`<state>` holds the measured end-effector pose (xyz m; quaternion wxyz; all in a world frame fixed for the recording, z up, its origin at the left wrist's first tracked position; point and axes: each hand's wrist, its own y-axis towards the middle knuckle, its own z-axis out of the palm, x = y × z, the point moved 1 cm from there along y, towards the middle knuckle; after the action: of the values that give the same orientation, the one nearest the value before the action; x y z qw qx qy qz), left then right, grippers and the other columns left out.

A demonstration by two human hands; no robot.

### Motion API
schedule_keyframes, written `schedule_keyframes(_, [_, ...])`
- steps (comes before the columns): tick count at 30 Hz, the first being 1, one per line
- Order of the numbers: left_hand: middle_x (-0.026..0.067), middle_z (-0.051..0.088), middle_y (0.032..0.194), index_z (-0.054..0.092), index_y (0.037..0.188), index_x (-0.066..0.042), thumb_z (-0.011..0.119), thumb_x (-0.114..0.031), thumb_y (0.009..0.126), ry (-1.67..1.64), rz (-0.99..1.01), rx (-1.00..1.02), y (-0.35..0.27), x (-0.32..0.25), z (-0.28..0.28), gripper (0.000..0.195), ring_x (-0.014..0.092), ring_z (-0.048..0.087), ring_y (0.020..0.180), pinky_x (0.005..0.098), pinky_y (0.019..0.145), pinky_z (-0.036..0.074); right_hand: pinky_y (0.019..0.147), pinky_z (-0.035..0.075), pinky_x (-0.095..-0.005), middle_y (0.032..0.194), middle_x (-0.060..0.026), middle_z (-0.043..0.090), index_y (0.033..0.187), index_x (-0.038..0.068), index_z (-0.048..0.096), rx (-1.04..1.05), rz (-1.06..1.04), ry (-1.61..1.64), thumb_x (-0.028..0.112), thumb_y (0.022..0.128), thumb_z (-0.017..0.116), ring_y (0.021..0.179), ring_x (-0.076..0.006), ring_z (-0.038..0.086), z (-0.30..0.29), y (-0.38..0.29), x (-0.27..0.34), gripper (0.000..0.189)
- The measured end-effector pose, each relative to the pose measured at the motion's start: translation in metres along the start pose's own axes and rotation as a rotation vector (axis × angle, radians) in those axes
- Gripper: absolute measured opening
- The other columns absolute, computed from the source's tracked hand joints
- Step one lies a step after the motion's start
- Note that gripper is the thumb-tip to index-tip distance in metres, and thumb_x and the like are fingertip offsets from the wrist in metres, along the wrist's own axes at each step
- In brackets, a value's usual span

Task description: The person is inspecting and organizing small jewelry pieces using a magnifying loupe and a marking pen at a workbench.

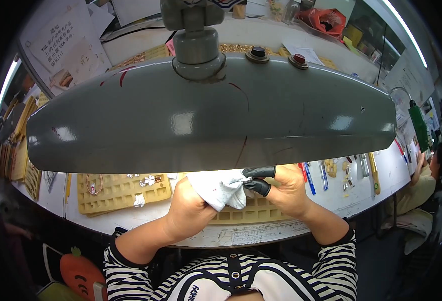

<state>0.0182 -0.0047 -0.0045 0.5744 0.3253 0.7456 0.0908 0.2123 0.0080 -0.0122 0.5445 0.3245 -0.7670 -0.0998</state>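
A white cloth is bunched in my left hand, whose fingers are mostly hidden behind it and the lamp. My right hand wears black finger cots on the thumb and a finger. Those two tips pinch the cloth's right edge; whether a small piece is also between them is too small to tell. Below both hands lies a yellow compartment tray. Left of my left hand sits another yellow tray, bearing a ring-shaped bangle, flower-shaped jewellery pieces and a crumpled white scrap.
A large grey lamp housing spans the view just above my hands, hiding much of the bench. Pens, small yellowish pieces and a yellow-handled tool lie at right. A ruler runs along the front edge. Another person's arm is far right.
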Motion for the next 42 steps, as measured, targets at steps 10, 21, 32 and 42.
schedule_keyframes(10, [0.0092, 0.066, 0.079, 0.062, 0.100, 0.003, 0.056, 0.001, 0.082, -0.240, -0.213, 0.037, 0.000, -0.002, 0.003, 0.019, 0.014, 0.063, 0.070, 0.0248, 0.063, 0.050, 0.049, 0.043, -0.0306, 0.075, -0.0065, 0.061, 0.075, 0.003, 0.063, -0.094, -0.366, -0.497, 0.000, 0.052, 0.064, 0.060, -0.0212, 0.056, 0.001, -0.001, 0.004, 0.024])
schedule_keyframes(21, [0.0120, 0.064, 0.075, 0.065, 0.083, -0.002, 0.063, -0.001, 0.068, 0.083, -0.184, 0.015, -0.002, 0.003, 0.001, 0.015, 0.026, 0.062, 0.066, 0.0304, 0.060, 0.049, 0.049, 0.045, -0.0281, 0.069, -0.0062, 0.055, 0.056, 0.007, 0.049, -0.119, -0.595, -0.706, 0.010, 0.047, 0.058, 0.068, -0.0196, 0.059, 0.016, -0.001, 0.011, 0.013])
schedule_keyframes(32, [0.0073, 0.065, 0.095, 0.061, 0.106, 0.003, 0.053, -0.007, 0.089, -0.553, -0.499, 0.110, 0.001, 0.009, -0.008, 0.021, 0.012, 0.060, 0.087, 0.0261, 0.077, 0.049, 0.057, 0.042, -0.0306, 0.074, -0.0078, 0.065, 0.086, 0.003, 0.067, -0.055, 0.016, -0.169, 0.003, 0.070, 0.067, 0.062, -0.0204, 0.058, -0.001, -0.004, 0.005, 0.017])
schedule_keyframes(42, [0.0084, 0.064, 0.102, 0.059, 0.109, 0.004, 0.054, -0.003, 0.087, -0.616, -0.610, 0.120, 0.001, 0.010, -0.009, 0.024, 0.014, 0.059, 0.092, 0.0277, 0.082, 0.048, 0.057, 0.046, -0.0267, 0.078, -0.0104, 0.066, 0.086, -0.001, 0.065, -0.020, 0.141, 0.037, -0.003, 0.074, 0.063, 0.067, -0.0159, 0.062, -0.001, -0.002, 0.008, 0.013])
